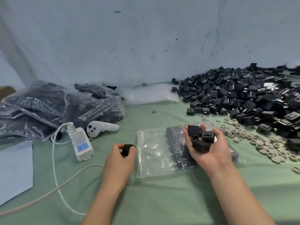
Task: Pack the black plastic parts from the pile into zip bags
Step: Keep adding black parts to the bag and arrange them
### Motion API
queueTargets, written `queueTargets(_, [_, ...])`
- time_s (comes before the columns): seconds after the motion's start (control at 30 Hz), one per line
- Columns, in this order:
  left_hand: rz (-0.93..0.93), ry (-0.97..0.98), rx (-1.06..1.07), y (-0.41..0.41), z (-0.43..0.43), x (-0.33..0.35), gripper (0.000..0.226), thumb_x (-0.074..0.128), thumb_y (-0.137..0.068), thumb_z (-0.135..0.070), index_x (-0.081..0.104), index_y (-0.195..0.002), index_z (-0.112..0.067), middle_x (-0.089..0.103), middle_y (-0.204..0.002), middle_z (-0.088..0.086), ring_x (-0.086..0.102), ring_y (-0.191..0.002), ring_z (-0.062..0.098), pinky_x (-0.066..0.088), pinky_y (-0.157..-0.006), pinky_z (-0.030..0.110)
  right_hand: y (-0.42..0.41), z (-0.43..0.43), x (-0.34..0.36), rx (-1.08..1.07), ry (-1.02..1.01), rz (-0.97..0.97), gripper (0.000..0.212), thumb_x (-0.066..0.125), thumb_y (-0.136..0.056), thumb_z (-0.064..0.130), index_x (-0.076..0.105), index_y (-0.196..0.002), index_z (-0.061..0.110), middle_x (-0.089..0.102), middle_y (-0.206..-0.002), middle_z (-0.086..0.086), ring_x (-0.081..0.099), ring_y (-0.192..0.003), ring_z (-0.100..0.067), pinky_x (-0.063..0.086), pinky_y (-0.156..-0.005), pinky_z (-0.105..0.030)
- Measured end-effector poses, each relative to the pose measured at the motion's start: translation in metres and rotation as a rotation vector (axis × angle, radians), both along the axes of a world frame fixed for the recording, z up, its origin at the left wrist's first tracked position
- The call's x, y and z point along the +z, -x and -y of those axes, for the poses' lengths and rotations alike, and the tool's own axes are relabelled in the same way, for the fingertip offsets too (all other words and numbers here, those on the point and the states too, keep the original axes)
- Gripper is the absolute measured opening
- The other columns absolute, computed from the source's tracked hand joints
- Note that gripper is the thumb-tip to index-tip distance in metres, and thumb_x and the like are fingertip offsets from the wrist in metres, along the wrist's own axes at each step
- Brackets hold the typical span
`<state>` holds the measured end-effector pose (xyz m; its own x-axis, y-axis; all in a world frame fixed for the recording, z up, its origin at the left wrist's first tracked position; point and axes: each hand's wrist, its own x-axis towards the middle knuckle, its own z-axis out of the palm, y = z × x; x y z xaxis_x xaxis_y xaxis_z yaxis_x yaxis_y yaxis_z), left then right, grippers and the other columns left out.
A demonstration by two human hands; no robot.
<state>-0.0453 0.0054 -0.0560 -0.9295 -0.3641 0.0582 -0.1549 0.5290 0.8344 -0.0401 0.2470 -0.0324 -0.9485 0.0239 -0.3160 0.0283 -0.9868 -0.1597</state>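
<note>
Three black parts sit in the right hand. That hand is palm up, and its fingers and thumb are curled round the parts to hold them. It hangs just over the right end of a clear zip bag. The left hand pinches one more black part between thumb and fingers, just beside the left end of the bag; I cannot tell if it touches the bag.

The bag lies flat on the green table, in the middle, nearer the front edge than the back. Rows of packed parts show inside its right half.

A big pile of the same black parts fills the back right corner of the table. Little grey round caps are spread in front of the pile, near the right edge. Full bags of dark parts are heaped at the back left. Beside them lie a white controller and a white box with a cable. A flat stack of clear bags rests at the back edge, in the middle.
</note>
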Motion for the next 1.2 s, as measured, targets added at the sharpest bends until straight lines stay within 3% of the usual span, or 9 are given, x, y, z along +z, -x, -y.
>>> queueTargets(0.2, [0.07,0.377,-0.078,0.003,0.005,-0.003,0.047,0.056,-0.089,-0.062,0.058,-0.118,-0.025,0.061,-0.112,0.002,0.061,-0.1,0.025,0.046,-0.078,0.034,0.001,0.002,0.002,-0.004,-0.034,0.009,0.026,0.058,-0.096,0.037,0.067,-0.098,0.012,0.067,-0.117,-0.024,0.07,-0.096,-0.041,0.063,-0.071,-0.042])
queueTargets(0.43, [0.13,0.405,-0.173,0.009,0.017,-0.001,0.047,0.055,-0.089,-0.063,0.063,-0.116,-0.025,0.055,-0.106,0.003,0.057,-0.102,0.025,0.047,-0.092,0.039,0.005,-0.001,0.001,0.063,-0.123,0.014,0.025,0.056,-0.097,0.036,0.065,-0.102,0.013,0.069,-0.116,-0.022,0.07,-0.099,-0.035,0.061,-0.06,-0.03])
queueTargets(0.63, [0.133,0.438,-0.427,0.002,0.037,-0.003,0.051,0.055,-0.097,-0.042,0.042,-0.145,-0.03,0.049,-0.12,-0.004,0.049,-0.118,0.017,0.038,-0.104,0.031,0.005,-0.004,0.004,0.063,-0.12,0.032,0.025,0.059,-0.096,0.034,0.068,-0.095,0.011,0.069,-0.116,-0.021,0.07,-0.099,-0.03,0.059,-0.057,-0.026])
queueTargets(0.7, [0.082,0.454,-0.448,0.0,0.042,-0.003,0.043,0.056,-0.098,-0.034,0.048,-0.14,-0.03,0.053,-0.117,-0.007,0.051,-0.114,0.014,0.038,-0.101,0.028,0.006,-0.004,0.008,0.058,-0.15,0.043,0.026,0.059,-0.096,0.034,0.069,-0.092,0.01,0.069,-0.114,-0.022,0.071,-0.095,-0.029,0.058,-0.057,-0.026])
queueTargets(0.87, [-0.073,0.398,-0.439,0.005,0.043,-0.005,0.012,0.061,-0.096,-0.031,0.064,-0.104,-0.038,0.059,-0.098,-0.017,0.056,-0.093,0.002,0.044,-0.09,0.026,0.007,-0.008,0.011,0.034,-0.189,0.065,0.024,0.059,-0.095,0.033,0.07,-0.094,0.011,0.07,-0.112,-0.021,0.072,-0.093,-0.027,0.058,-0.058,-0.025])
queueTargets(1.07, [-0.216,0.305,-0.336,0.016,0.027,-0.013,0.004,0.068,-0.09,-0.035,0.065,-0.089,-0.036,0.062,-0.086,-0.019,0.057,-0.085,0.004,0.047,-0.087,0.038,0.003,-0.014,0.013,0.021,-0.203,0.049,0.021,0.059,-0.092,0.034,0.067,-0.096,0.015,0.071,-0.114,-0.016,0.072,-0.095,-0.026,0.057,-0.057,-0.023])
queueTargets(1.2, [-0.25,0.427,-0.339,0.024,0.018,-0.017,0.007,0.066,-0.089,-0.044,0.061,-0.087,-0.04,0.059,-0.085,-0.024,0.052,-0.088,0.004,0.041,-0.087,0.033,0.003,-0.014,0.013,0.016,-0.211,0.041,0.023,0.059,-0.093,0.035,0.067,-0.103,0.017,0.072,-0.112,-0.016,0.072,-0.094,-0.026,0.057,-0.057,-0.023])
